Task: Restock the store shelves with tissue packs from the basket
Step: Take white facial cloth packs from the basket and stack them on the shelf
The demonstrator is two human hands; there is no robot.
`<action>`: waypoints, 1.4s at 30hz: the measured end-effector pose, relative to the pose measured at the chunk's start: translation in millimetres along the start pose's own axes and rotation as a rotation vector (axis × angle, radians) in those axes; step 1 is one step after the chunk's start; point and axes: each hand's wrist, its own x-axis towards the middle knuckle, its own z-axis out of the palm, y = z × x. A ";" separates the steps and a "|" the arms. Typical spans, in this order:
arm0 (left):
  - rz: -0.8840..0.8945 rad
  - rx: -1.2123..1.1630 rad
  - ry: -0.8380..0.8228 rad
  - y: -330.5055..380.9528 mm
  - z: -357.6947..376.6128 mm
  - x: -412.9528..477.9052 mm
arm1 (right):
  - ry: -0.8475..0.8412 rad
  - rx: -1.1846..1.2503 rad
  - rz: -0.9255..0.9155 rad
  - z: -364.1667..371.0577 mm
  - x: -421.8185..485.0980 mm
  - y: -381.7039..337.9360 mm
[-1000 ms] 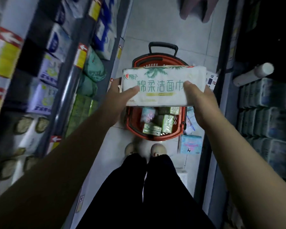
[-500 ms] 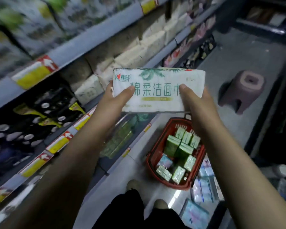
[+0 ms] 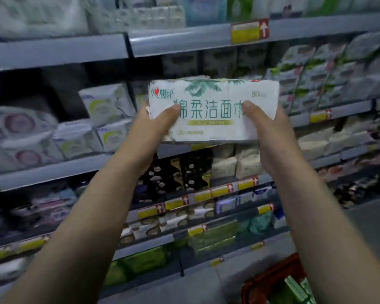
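The red basket (image 3: 261,281) sits at the lower right edge of the view, with green packs (image 3: 294,290) visible inside. Both forearms extend forward above it. The left hand (image 3: 156,128) grips the left end of the white tissue pack (image 3: 213,110). The right hand (image 3: 270,130) grips the right end. Each thumb presses on the printed front face. The pack is held level, clear of the basket, in front of the stocked shelves (image 3: 53,170).
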 end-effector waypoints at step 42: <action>0.048 0.988 0.330 132.5 -367.3 179.4 | -0.369 -0.905 -0.390 420.6 154.3 -95.2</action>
